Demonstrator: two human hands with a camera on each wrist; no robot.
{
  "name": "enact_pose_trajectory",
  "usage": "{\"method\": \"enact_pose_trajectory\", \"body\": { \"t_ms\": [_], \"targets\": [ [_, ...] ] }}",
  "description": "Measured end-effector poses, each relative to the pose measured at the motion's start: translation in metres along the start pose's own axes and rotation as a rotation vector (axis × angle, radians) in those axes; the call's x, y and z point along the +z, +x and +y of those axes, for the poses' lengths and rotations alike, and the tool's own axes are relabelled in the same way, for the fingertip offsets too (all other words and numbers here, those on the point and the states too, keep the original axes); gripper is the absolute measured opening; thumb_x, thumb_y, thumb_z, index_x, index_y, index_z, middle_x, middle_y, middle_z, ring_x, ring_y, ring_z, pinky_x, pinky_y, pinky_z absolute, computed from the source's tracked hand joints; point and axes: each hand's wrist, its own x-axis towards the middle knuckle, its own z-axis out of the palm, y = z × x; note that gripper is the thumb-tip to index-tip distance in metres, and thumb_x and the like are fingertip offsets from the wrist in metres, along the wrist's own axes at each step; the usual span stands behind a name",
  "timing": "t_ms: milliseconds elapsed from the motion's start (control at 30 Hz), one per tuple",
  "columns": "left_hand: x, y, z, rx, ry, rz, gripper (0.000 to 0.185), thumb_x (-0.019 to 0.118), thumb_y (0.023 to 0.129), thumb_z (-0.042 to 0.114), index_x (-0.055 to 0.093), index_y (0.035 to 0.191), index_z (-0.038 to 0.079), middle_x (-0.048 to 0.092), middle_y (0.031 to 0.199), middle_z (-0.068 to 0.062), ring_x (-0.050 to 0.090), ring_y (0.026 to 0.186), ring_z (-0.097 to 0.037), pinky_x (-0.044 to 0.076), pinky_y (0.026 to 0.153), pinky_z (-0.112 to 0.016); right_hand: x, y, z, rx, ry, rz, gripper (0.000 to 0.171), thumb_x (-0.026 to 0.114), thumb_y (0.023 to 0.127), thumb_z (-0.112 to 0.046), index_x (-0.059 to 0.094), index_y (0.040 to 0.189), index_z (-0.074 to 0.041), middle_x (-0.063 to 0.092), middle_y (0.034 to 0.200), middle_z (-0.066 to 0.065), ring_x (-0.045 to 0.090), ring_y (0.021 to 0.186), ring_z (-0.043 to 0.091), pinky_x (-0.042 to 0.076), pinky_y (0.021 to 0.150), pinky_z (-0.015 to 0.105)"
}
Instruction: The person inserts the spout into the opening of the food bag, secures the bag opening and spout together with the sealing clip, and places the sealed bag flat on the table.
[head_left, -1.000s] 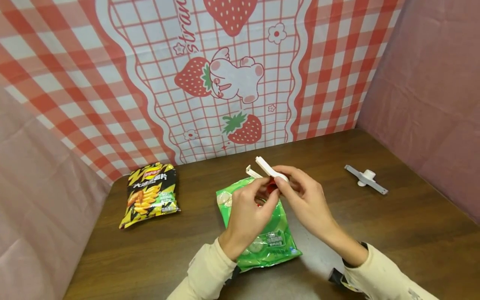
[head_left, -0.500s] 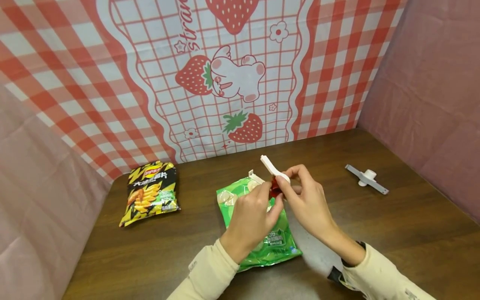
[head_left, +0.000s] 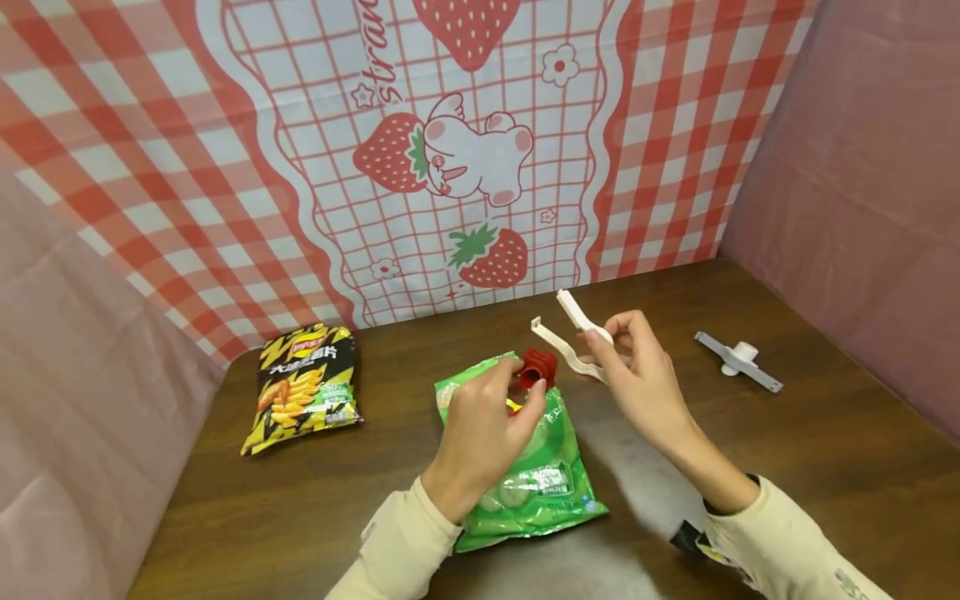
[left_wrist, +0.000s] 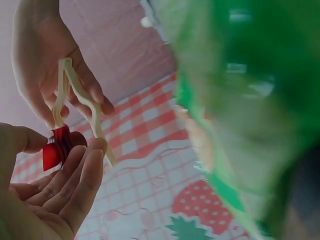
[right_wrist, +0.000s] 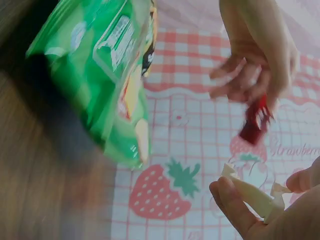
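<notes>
In the head view my left hand (head_left: 480, 433) pinches a ribbed red screw cap (head_left: 540, 364) between thumb and fingers, above a green chip bag (head_left: 528, 492). To its right, my right hand (head_left: 647, 387) holds a white bag clip (head_left: 576, 313) near its hinge end. The clip's two arms are spread apart, pointing up and to the left. Cap and clip are apart in the head view. The left wrist view shows the cap (left_wrist: 61, 147) between the left thumb and fingers, with the V-shaped clip (left_wrist: 90, 105) behind. The right wrist view blurs the cap (right_wrist: 255, 122).
A black and yellow chip bag (head_left: 303, 387) lies at the left of the wooden table (head_left: 810, 467). On the right rests a grey bag clip (head_left: 738, 365) with a white spout. A strawberry-patterned cloth (head_left: 420, 242) hangs behind, with pink cloth at both sides.
The red cap came away from the white clip. My right hand moved right and slightly up with the clip; my left hand kept the cap and shifted a little left.
</notes>
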Motion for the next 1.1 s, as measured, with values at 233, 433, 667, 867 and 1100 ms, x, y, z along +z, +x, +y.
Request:
{"method": "enact_pose_trajectory", "body": {
  "t_ms": [233, 433, 667, 867, 1100],
  "targets": [
    [-0.013, -0.017, -0.019, -0.039, 0.025, -0.006, 0.012, 0.070, 0.089, 0.014, 0.067, 0.094, 0.004, 0.070, 0.079, -0.002, 0.065, 0.067, -0.011, 0.055, 0.059, -0.023, -0.019, 0.005, 0.020, 0.003, -0.257, -0.055, 0.029, 0.057, 0.102, -0.033, 0.047, 0.109, -0.006, 0.067, 0.096, 0.011, 0.065, 0.078, 0.011, 0.049, 0.064, 0.023],
    [-0.020, -0.026, -0.026, -0.056, 0.027, -0.030, 0.013, 0.071, 0.089, 0.016, 0.068, 0.095, 0.005, 0.070, 0.079, 0.000, 0.063, 0.067, -0.008, 0.053, 0.059, -0.020, -0.026, 0.009, 0.041, -0.037, -0.458, -0.090, 0.024, 0.058, 0.101, -0.036, 0.050, 0.105, -0.013, 0.058, 0.077, 0.002, 0.051, 0.067, 0.015, 0.039, 0.058, 0.030],
    [-0.020, -0.034, -0.032, -0.091, -0.027, -0.050, 0.012, 0.071, 0.089, 0.015, 0.069, 0.097, 0.006, 0.069, 0.079, 0.000, 0.062, 0.067, -0.006, 0.054, 0.057, -0.022, -0.031, 0.017, 0.067, -0.087, -0.569, -0.133, 0.020, 0.063, 0.099, -0.028, 0.052, 0.102, -0.012, 0.055, 0.073, 0.002, 0.049, 0.065, 0.017, 0.039, 0.058, 0.032],
    [-0.022, -0.038, -0.037, -0.127, -0.049, -0.049, 0.011, 0.070, 0.090, 0.014, 0.069, 0.096, 0.006, 0.069, 0.077, 0.000, 0.061, 0.065, -0.006, 0.054, 0.055, -0.025, -0.028, 0.020, 0.085, -0.219, -0.733, -0.146, 0.017, 0.070, 0.094, -0.019, 0.055, 0.097, -0.011, 0.055, 0.075, 0.004, 0.049, 0.065, 0.020, 0.038, 0.055, 0.036],
    [-0.022, -0.040, -0.041, -0.132, -0.072, -0.052, 0.012, 0.070, 0.090, 0.015, 0.070, 0.097, 0.005, 0.069, 0.077, 0.000, 0.061, 0.064, -0.005, 0.053, 0.055, -0.021, -0.023, 0.017, 0.090, -0.260, -0.878, -0.210, 0.019, 0.073, 0.090, -0.016, 0.055, 0.094, -0.010, 0.058, 0.086, 0.013, 0.053, 0.059, 0.024, 0.042, 0.047, 0.039]
  ]
}}
